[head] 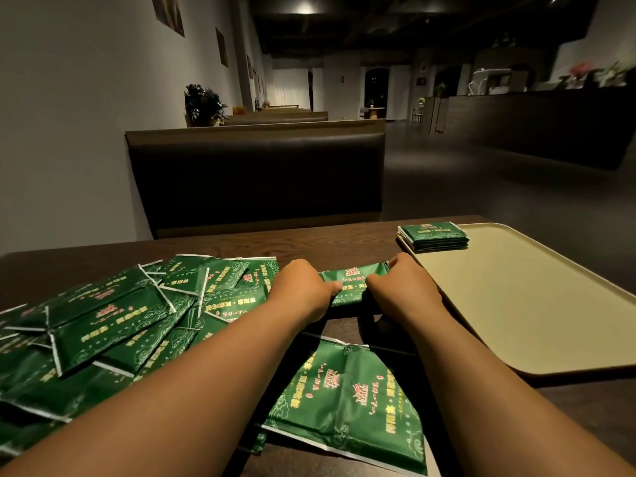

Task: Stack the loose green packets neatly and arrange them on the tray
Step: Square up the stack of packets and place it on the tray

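Observation:
Both my hands grip a small stack of green packets [354,282] held on edge on the dark table, just left of the beige tray [516,304]. My left hand [303,287] holds its left end and my right hand [399,284] its right end. A neat stack of green packets [433,237] lies in the tray's far left corner. A loose heap of green packets [103,328] covers the table's left side. One more loose packet [347,404] lies flat between my forearms near the front edge.
The dark wooden table [309,242] ends at a brown padded booth seat back [258,177] straight ahead. An open floor and a long counter [533,125] lie to the right. A wall runs along the left.

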`<control>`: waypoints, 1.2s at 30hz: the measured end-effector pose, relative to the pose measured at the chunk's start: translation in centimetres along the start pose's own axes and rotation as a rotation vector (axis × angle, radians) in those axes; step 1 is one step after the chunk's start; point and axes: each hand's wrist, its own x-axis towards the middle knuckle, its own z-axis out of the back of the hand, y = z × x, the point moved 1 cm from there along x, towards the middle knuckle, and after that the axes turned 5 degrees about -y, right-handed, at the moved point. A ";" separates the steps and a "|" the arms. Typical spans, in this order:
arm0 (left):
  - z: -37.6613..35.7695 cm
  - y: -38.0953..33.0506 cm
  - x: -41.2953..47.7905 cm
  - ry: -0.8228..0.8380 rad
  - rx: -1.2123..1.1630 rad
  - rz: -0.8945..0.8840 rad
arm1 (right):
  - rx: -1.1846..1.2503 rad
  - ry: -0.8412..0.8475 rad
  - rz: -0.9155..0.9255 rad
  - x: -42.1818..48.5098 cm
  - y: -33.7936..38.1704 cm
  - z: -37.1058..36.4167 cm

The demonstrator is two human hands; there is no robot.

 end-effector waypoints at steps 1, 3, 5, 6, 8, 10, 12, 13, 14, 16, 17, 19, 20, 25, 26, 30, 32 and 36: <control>0.0 0.0 -0.2 -0.003 -0.003 0.008 | 0.017 0.005 0.002 -0.1 0.1 0.2; 0.1 0.1 -0.6 -0.022 -0.060 0.031 | 0.086 -0.001 0.008 -0.8 0.6 0.8; 0.2 0.3 -1.2 -0.063 -0.176 0.063 | 0.186 -0.015 0.028 -1.0 0.6 1.0; 0.2 0.5 -1.4 -0.086 -0.247 0.075 | 0.233 -0.017 0.043 -0.9 0.5 1.0; 0.4 0.8 -1.7 -0.144 -0.381 0.073 | 0.346 0.002 0.065 -0.9 0.4 0.9; 1.0 1.2 -2.1 -0.196 -0.511 0.051 | 0.507 0.019 0.091 -1.0 0.5 0.9; 1.9 1.6 -2.2 -0.244 -0.555 -0.012 | 0.622 0.018 0.157 -0.8 0.6 1.2; 2.4 1.8 -2.3 -0.256 -0.535 -0.051 | 0.647 0.026 0.195 -0.7 0.7 1.2; 2.6 2.1 -2.3 -0.259 -0.510 -0.088 | 0.645 0.039 0.232 -0.7 0.7 1.3; 2.9 2.5 -2.5 -0.246 -0.441 -0.135 | 0.579 0.075 0.281 -0.7 0.8 1.2; 2.8 2.8 -2.6 -0.233 -0.402 -0.139 | 0.539 0.109 0.286 -0.7 0.8 1.0; 2.5 3.1 -3.0 -0.183 -0.352 -0.123 | 0.479 0.197 0.280 -0.8 0.7 0.8; 2.2 3.2 -3.0 -0.150 -0.347 -0.112 | 0.457 0.232 0.272 -0.9 0.6 0.7; 1.8 3.0 -3.6 0.025 -0.440 -0.062 | 0.446 0.289 0.266 -0.9 0.4 0.2; 1.8 2.9 -3.6 0.040 -0.442 -0.062 | 0.449 0.300 0.266 -0.9 0.4 0.3; 1.6 2.7 -3.3 0.036 -0.455 -0.039 | 0.488 0.299 0.255 -0.8 0.2 0.3; 1.6 2.7 -3.2 0.021 -0.425 -0.039 | 0.481 0.300 0.260 -0.7 0.1 0.2; 1.6 2.6 -3.2 0.012 -0.308 -0.056 | 0.415 0.284 0.287 -0.5 0.0 -0.2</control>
